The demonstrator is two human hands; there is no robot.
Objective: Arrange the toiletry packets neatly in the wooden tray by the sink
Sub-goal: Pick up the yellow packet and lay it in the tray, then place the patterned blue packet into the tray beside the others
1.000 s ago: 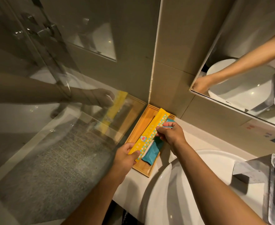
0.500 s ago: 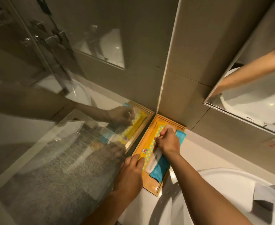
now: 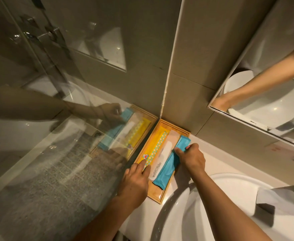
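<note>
The wooden tray (image 3: pixel 160 197) sits in the counter's corner against the tiled wall. Three long packets lie side by side in it: a yellow packet (image 3: pixel 155 144) on the left, a clear white packet (image 3: pixel 165 153) in the middle, a blue packet (image 3: pixel 168 168) on the right. My left hand (image 3: pixel 135 181) rests at the tray's near left, fingertips on the yellow packet's lower end. My right hand (image 3: pixel 192 158) pinches the upper part of the blue packet between thumb and fingers.
A white round sink (image 3: pixel 221 206) lies just right of the tray. A glass shower panel (image 3: pixel 56 136) on the left reflects the tray and hands. A mirror (image 3: pixel 273 93) hangs at upper right. A folded grey cloth (image 3: pixel 285 204) lies at the right edge.
The yellow packet has been laid flat along the tray's left side. My right hand moved from the white packet to the blue one, which now lies straight beside it.
</note>
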